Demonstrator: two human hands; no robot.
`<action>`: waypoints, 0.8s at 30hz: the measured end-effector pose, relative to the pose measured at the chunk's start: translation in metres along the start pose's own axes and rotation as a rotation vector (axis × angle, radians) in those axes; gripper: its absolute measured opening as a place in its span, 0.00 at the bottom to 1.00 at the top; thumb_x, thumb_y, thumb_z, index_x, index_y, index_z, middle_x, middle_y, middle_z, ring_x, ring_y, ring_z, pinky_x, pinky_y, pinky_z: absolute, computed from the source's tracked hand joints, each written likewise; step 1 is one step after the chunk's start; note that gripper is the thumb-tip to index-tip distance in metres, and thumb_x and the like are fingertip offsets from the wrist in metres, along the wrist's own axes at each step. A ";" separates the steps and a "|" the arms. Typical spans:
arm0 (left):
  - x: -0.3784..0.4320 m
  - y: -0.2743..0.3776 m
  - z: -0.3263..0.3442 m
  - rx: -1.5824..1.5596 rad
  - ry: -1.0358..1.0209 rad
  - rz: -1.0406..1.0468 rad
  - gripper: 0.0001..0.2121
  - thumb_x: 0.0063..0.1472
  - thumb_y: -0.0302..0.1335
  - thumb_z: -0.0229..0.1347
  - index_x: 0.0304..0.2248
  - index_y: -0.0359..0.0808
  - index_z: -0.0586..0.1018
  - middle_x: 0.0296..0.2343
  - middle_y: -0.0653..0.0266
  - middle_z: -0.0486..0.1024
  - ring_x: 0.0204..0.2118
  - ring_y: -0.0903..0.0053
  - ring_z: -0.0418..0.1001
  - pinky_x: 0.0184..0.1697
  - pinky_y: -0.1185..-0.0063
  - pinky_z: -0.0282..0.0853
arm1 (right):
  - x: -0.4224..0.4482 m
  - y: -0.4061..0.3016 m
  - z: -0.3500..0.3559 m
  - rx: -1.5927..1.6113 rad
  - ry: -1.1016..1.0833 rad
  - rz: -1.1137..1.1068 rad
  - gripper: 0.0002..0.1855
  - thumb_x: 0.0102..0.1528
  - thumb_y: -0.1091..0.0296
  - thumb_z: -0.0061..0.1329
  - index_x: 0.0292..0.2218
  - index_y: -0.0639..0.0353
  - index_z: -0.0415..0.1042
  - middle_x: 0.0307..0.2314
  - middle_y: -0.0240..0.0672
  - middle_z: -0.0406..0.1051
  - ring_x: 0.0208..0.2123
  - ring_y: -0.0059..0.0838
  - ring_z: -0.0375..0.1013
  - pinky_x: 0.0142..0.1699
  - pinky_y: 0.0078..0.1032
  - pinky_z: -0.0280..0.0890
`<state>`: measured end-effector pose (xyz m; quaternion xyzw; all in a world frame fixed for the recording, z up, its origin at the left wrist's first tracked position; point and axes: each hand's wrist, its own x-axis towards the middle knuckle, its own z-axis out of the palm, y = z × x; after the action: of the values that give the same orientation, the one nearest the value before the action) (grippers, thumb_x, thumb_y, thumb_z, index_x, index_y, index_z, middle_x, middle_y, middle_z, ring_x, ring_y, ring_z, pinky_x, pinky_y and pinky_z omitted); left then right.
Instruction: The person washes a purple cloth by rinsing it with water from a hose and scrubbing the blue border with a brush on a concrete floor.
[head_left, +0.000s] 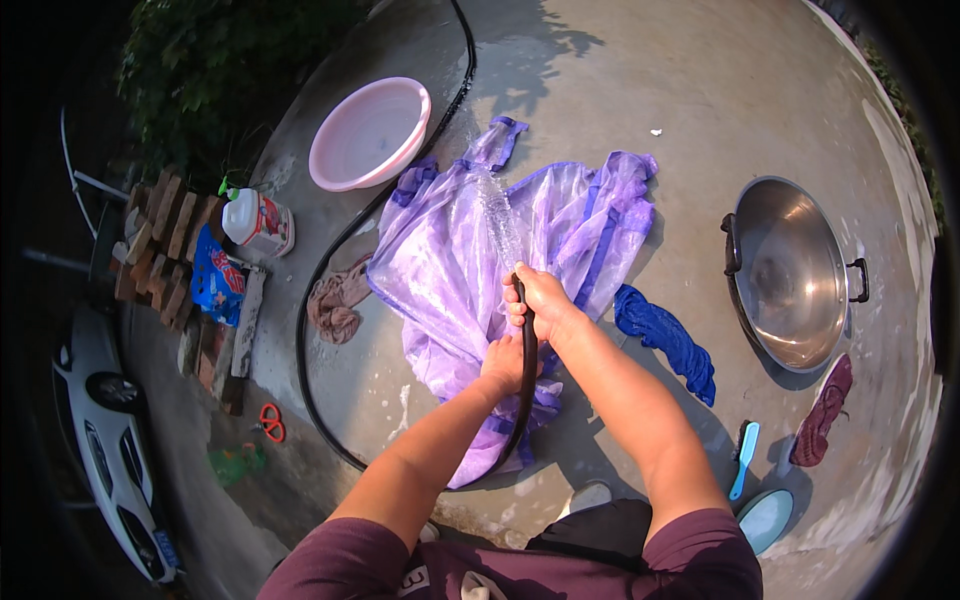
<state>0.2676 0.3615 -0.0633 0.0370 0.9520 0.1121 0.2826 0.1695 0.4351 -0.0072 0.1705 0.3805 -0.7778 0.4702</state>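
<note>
A wet, translucent purple garment (450, 255), edged in darker purple, lies spread on the concrete ground. My right hand (538, 300) grips the end of a black hose (527, 360), its thumb at the mouth. Water sprays from there across the cloth towards its upper end. Just below, my left hand (506, 364) rests on the garment beside the hose; its fingers are partly hidden, so its hold on the cloth cannot be told. From my right hand the hose drops towards me, then loops round the left of the garment and runs up past a pink plastic basin (330, 154).
A steel wok (795, 277), twisted blue cloth (664, 334), maroon cloth (825, 420), blue brush (744, 461) and light-blue bowl (766, 521) lie right. Left are a brown cloth (337, 304), detergent jug (259, 223), blue bag (217, 277), stacked bricks (169, 217), red-handled scissors (271, 422) and a parked car (105, 442).
</note>
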 end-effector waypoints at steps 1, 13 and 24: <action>0.000 -0.001 0.002 0.004 0.005 0.006 0.13 0.47 0.35 0.46 0.34 0.41 0.67 0.33 0.61 0.66 0.37 0.67 0.63 0.37 0.71 0.58 | -0.001 -0.001 -0.001 0.000 -0.002 -0.006 0.15 0.55 0.55 0.28 0.26 0.57 0.58 0.12 0.27 0.56 0.10 0.16 0.51 0.14 0.17 0.49; 0.007 0.000 0.002 -0.025 -0.021 -0.053 0.11 0.47 0.36 0.44 0.27 0.39 0.71 0.27 0.61 0.69 0.35 0.68 0.65 0.34 0.73 0.60 | -0.002 0.017 -0.001 0.004 0.021 0.078 0.15 0.55 0.57 0.28 0.26 0.58 0.58 0.12 0.28 0.55 0.10 0.17 0.51 0.15 0.18 0.50; 0.016 -0.028 0.013 -1.056 0.356 -0.115 0.12 0.55 0.35 0.45 0.32 0.34 0.72 0.20 0.68 0.69 0.24 0.82 0.65 0.29 0.84 0.60 | -0.021 -0.022 -0.077 0.204 0.173 -0.146 0.14 0.54 0.56 0.30 0.27 0.58 0.58 0.13 0.27 0.55 0.10 0.15 0.51 0.16 0.16 0.49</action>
<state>0.2607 0.3391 -0.0891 -0.1813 0.7999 0.5627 0.1032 0.1543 0.5120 -0.0348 0.2556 0.3503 -0.8269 0.3579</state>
